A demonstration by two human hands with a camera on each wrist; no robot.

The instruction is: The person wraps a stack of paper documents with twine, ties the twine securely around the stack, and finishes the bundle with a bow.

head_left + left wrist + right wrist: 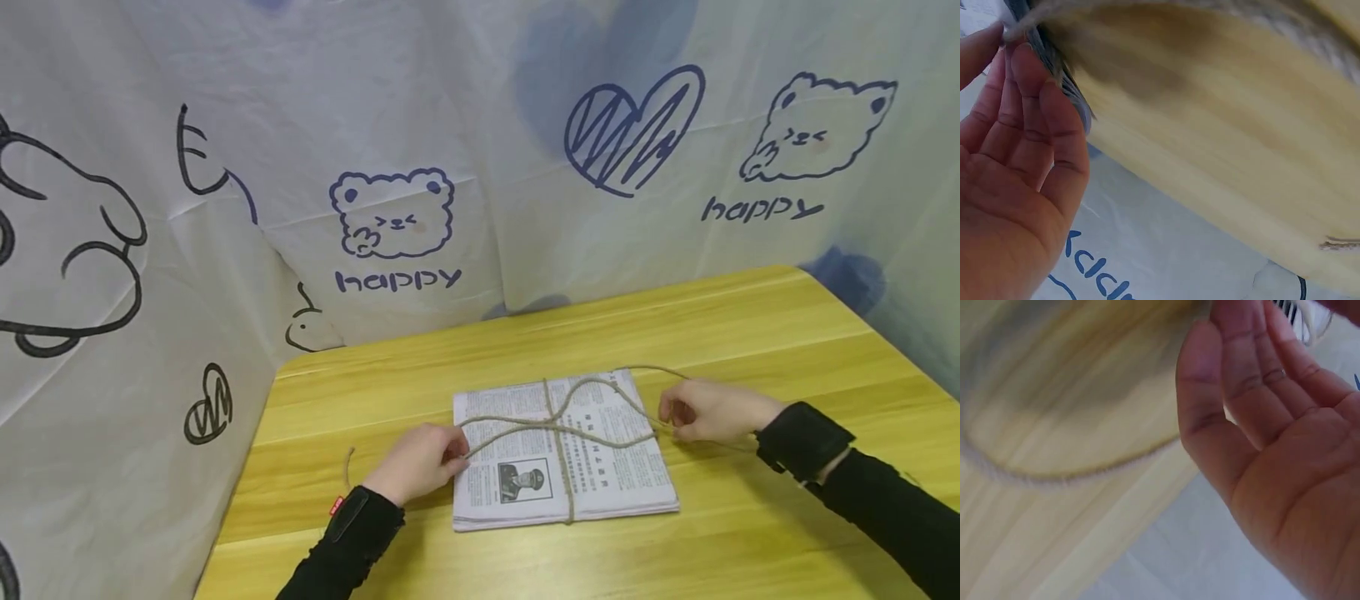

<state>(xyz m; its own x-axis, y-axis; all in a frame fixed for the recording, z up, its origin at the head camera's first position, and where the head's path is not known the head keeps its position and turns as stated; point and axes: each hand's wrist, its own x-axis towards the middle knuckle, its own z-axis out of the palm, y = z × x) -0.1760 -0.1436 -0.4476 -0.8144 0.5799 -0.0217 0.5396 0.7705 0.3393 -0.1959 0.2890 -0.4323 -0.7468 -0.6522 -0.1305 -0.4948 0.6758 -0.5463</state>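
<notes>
A flat stack of folded newspapers [622,492] lies on the table, a black-and-white portrait printed on its top sheet. Brown twine [562,471] runs over the stack from back to front and crosses itself near the middle, with loops spreading to both sides. At the stack's left edge my left hand [420,458] pinches one loop between thumb and fingertips. Just beyond the right edge, my right hand [712,410] pinches the opposite loop. Twine [1054,481] also curves over the wood in the right wrist view, where the right fingertips are partly cut off.
The yellow wood-grain table [360,383] meets a pale cloth [510,167] printed with bears and hearts at the back and left. A loose twine end [348,467] lies left of the left hand. Black bands [802,437] circle both wrists.
</notes>
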